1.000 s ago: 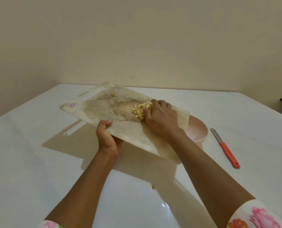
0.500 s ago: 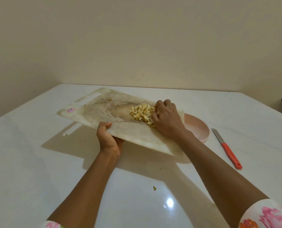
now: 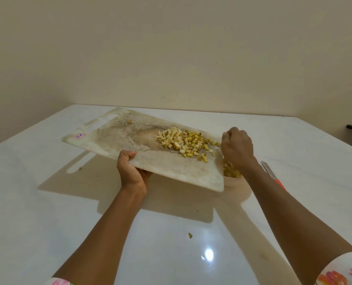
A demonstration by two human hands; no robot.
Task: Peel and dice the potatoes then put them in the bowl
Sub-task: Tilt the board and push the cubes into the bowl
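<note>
A stained white cutting board (image 3: 167, 167) is lifted off the table and tilted down to the right. My left hand (image 3: 131, 171) grips its near edge, thumb on top. A heap of diced potato (image 3: 183, 141) lies on the board's right half. My right hand (image 3: 236, 148) hovers at the board's right edge, over the pink bowl (image 3: 231, 183), its fingers curled; whether they hold any dice is hidden. Some dice (image 3: 230, 171) show inside the bowl, which the board and my right wrist mostly cover.
A red-handled knife (image 3: 272, 174) lies on the white table (image 3: 47, 212) just right of my right forearm. A small potato scrap (image 3: 190, 235) sits on the table near me. A wall stands behind the table's far edge.
My right hand swept rightwards along the board to its right edge, spreading the dice out. Some dice now lie in the bowl. The board is tilted lower on the right.
</note>
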